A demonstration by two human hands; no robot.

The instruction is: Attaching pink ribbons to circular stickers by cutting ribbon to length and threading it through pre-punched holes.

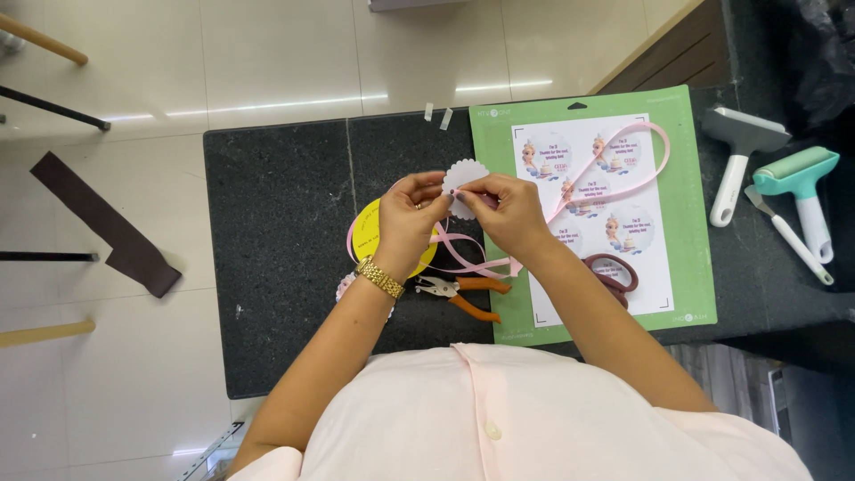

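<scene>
At frame centre we see the left hand point(408, 216) and right hand point(504, 212) pinch a white scalloped paper disc point(465, 178) together — steadying it above the black stone table point(276, 232).

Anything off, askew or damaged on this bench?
Nothing damaged. Both hands, left hand and right hand, pinch a white scalloped paper disc. The pink ribbon trails loosely across the sticker sheet on the green mat. A dark strip lies on the floor, off the bench.
</scene>
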